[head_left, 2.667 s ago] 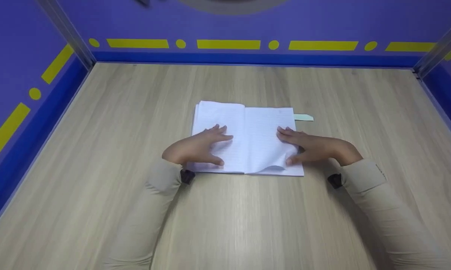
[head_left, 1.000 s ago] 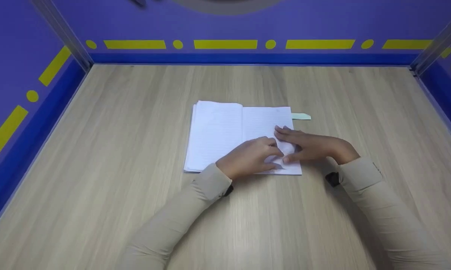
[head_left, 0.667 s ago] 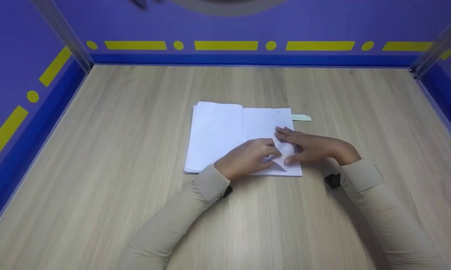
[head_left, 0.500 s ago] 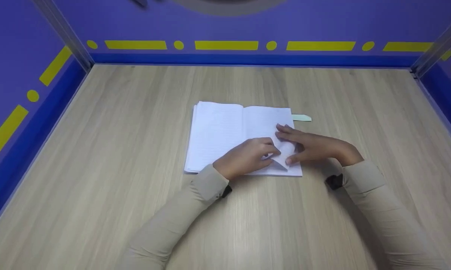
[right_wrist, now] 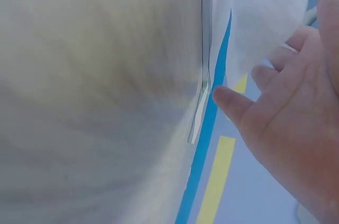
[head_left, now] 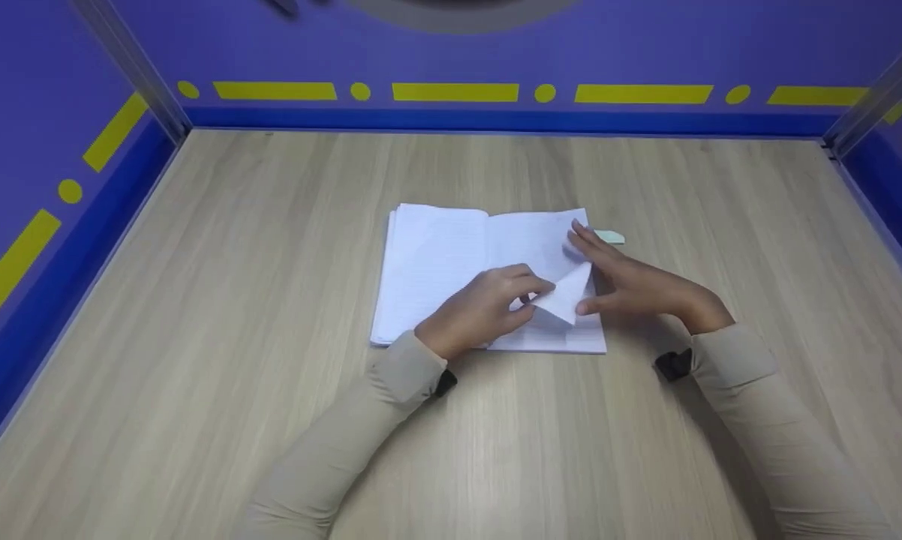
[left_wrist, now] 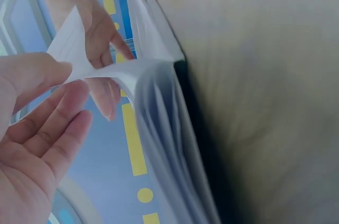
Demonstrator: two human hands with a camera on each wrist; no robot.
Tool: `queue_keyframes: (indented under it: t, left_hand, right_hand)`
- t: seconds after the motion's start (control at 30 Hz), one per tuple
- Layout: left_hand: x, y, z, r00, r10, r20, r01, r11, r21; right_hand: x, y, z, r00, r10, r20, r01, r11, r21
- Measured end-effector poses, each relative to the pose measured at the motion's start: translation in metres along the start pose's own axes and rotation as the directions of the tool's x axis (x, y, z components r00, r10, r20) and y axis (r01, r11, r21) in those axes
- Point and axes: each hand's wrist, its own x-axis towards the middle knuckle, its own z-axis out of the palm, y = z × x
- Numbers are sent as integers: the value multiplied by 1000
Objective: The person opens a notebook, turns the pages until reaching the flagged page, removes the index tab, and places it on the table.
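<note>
An open notebook (head_left: 432, 270) with faintly ruled white pages lies flat at the middle of the table. My left hand (head_left: 475, 311) reaches across it and pinches the lower corner of the right-hand page (head_left: 569, 296) between thumb and fingers. That page is lifted and folded over toward the left; in the left wrist view its corner (left_wrist: 73, 41) sticks up past the thumb. Beside the page's outer edge is my right hand (head_left: 635, 289), fingers spread, with fingertips at the page. In the right wrist view the raised page (right_wrist: 265, 17) curves close to those fingers.
A pale green tab (head_left: 610, 237) sticks out from the notebook's right side. Wooden tabletop (head_left: 271, 262) surrounds the notebook. Blue panels (head_left: 451, 60) with yellow marks stand along the back and sides. A dark wrist device (head_left: 674, 365) sits below the right cuff.
The left hand came across from the left page to the right one, pinched its lower corner and drew it up and leftward. The right hand's fingers have shifted upward along the page edge.
</note>
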Motion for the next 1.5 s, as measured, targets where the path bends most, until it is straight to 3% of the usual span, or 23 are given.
queue_keyframes:
  t: [0.23, 0.4, 0.63, 0.8, 0.97, 1.13, 1.5]
  left_hand:
    - [-2, -1, -3, 996, -24, -91, 15, 995, -95]
    - [-2, 0, -10, 981, -48, -187, 22, 990, -138]
    - [-2, 0, -24, 960, -71, -272, 23, 984, -176]
    - [-5, -2, -34, 945, -63, -322, 11, 987, -160]
    - [-8, -7, -43, 923, -44, -382, -9, 991, -137]
    - [-12, -10, -48, 917, -48, -396, -4, 992, -130]
    - [-22, -18, -55, 934, -102, -341, 60, 989, -133]
  right_hand:
    - [1, 0, -2, 995, 40, -95, -33, 997, 74]
    - [-1, -2, -3, 991, 39, -128, -18, 987, 161]
    - [0, 1, -2, 991, 58, -123, -35, 983, 178]
    - [-2, 5, -3, 996, 17, -86, 2, 977, 214]
    - [-4, 7, -5, 998, -12, -66, 22, 988, 154]
    - [-4, 6, -4, 999, -5, -54, 11, 994, 105]
    - [-4, 4, -3, 1000, 3, -17, -2, 999, 41]
